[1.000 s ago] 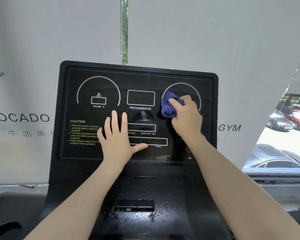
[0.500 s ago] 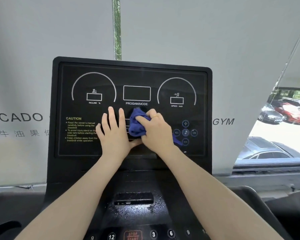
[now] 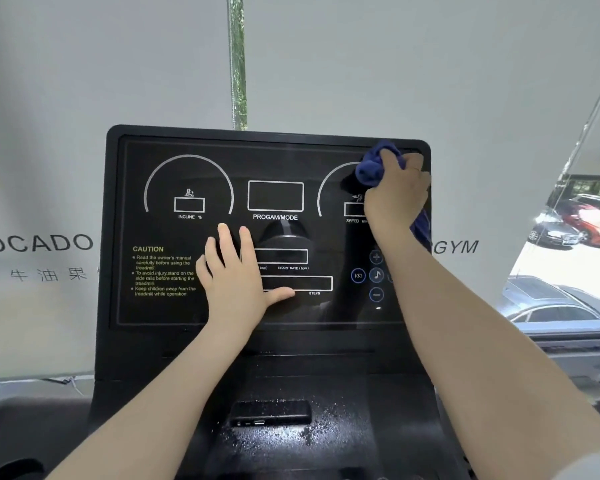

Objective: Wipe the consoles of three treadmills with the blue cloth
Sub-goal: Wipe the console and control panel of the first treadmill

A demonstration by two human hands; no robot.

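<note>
My right hand [image 3: 397, 192] is bunched round the cloth [image 3: 374, 166], fingers curled over the wad so it stays a tight pad against the glass, up in the top right corner of the console [image 3: 174, 306], over the speed dial arc. A tail of cloth hangs out under my wrist, by the right edge of the panel. My left hand [image 3: 238, 282] lies flat with fingers spread and straight, thumb out toward the steps readout [image 3: 309, 283], holding nothing; I'd say it's there to brace me and steady the panel while the other hand scrubs. It covers the gap between the caution text [image 3: 163, 270] and the heart rate box, so that patch can't be wiped until I lift it. Incline dial [image 3: 189, 202] and mode window [image 3: 275, 195] sit bare to the left of the cloth. Round media buttons [image 3: 376, 275] are just inside my right forearm; leaning in could press one, though nothing looks lit beyond those icons. Below the panel the tray [image 3: 343, 431] has white specks or droplets, can't tell which, around a dark slot [image 3: 270, 412]. This is one console, corner pass in hand; other treadmills aren't in view, so overall progress can't be judged. Behind: white banner [image 3: 361, 64] with lettering, parked cars [image 3: 582, 220] at right.
</note>
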